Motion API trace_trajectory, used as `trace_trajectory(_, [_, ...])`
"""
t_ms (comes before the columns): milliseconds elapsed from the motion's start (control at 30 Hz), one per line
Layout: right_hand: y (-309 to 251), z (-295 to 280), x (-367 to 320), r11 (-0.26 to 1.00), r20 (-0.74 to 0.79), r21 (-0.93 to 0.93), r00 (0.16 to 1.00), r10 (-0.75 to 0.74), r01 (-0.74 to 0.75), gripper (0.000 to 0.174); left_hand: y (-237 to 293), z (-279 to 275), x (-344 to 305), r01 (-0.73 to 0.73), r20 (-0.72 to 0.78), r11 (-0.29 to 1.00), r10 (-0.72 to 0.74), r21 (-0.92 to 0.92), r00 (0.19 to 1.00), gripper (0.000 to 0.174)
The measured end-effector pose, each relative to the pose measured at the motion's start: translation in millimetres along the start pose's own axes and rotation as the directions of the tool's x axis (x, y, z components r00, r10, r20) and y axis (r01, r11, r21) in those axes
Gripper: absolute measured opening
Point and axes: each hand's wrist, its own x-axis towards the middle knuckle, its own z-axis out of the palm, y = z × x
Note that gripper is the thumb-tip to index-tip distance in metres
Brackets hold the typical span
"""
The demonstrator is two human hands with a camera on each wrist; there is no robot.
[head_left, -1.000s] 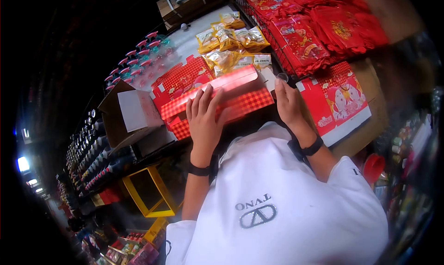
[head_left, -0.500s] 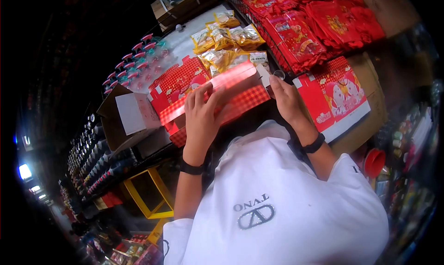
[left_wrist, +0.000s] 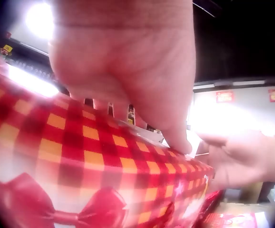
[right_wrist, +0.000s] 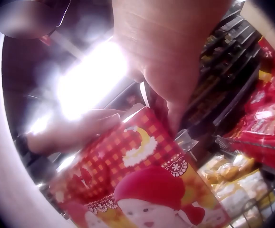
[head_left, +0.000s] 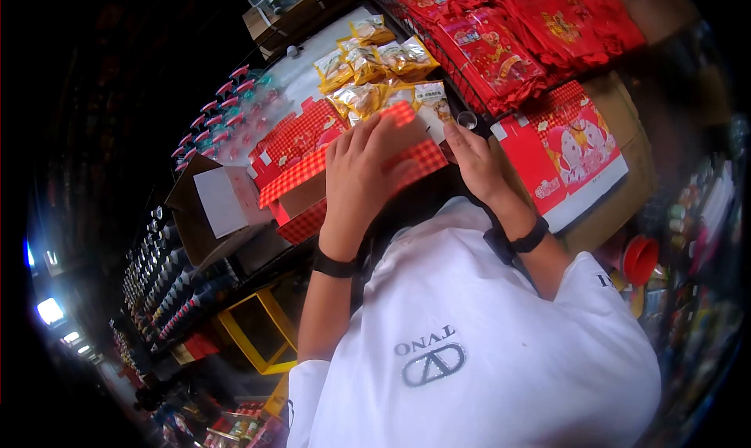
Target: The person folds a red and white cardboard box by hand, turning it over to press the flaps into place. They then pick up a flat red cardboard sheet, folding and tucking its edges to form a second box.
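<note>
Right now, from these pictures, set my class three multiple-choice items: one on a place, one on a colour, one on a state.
1. Where do the yellow snack packets lie?
A. Beyond the checked box, farther from the person
B. Inside the checked box
C. On the floor

2. What colour is the checked box?
A. Blue and white
B. Red with lighter checks
C. Plain green

3. What is the left hand doing?
A. Hanging clear of everything
B. Holding a snack packet
C. Resting on top of the checked box

Answers:
1 A, since the head view shows the packets past the box.
2 B, since red checks show in the head and left wrist views.
3 C, since its fingers lie across the box top.
</note>
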Motion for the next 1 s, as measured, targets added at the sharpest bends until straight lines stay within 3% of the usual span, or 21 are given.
trace_trajectory(100, [4,-1,-2,0.999,-0.003,0.033,1.0,0.009,-0.009,0.054,1,-8,4,0.055,0.098,0.994,-0.064,0.091,0.993,0.082])
trace_trajectory(300, [6,-2,3,0.985,0.028,0.165,0.999,0.038,-0.042,0.054,-6,-5,10,-0.035,0.06,0.994,0.042,-0.106,0.997,0.083])
trace_trajectory(400, [6,-1,5,0.983,0.039,0.177,0.999,0.034,-0.041,0.053,-13,-12,14,0.079,0.248,0.969,-0.02,-0.232,0.969,0.072])
trace_trajectory(500, [-1,-2,7,0.99,0.07,0.132,0.997,0.032,-0.041,0.051,-17,-9,6,-0.11,0.141,0.994,0.105,0.026,0.984,0.055])
trace_trajectory(600, [-1,-3,10,0.994,0.096,0.089,0.994,0.057,-0.065,0.051,-15,-10,7,-0.066,0.15,0.997,0.069,-0.028,0.986,0.04])
trace_trajectory(833, [-10,-1,9,0.994,0.104,0.111,0.994,-0.02,0.008,0.048,-14,12,1,-0.014,0.028,0.998,0.015,-0.059,0.999,0.031])
trace_trajectory(933, [-17,4,3,0.991,0.057,0.096,0.993,-0.101,0.095,0.041,-17,15,-1,0.054,0.018,0.988,-0.052,-0.148,0.998,0.026])
trace_trajectory(967, [-16,2,6,0.934,0.076,-0.172,0.949,-0.305,0.313,0.04,-17,15,0,0.073,0.021,0.984,-0.071,-0.159,0.997,0.026])
trace_trajectory(1000, [-15,-3,9,0.762,0.149,-0.417,0.864,-0.481,0.496,0.041,-16,14,-1,0.093,0.026,0.981,-0.09,-0.173,0.996,0.025])
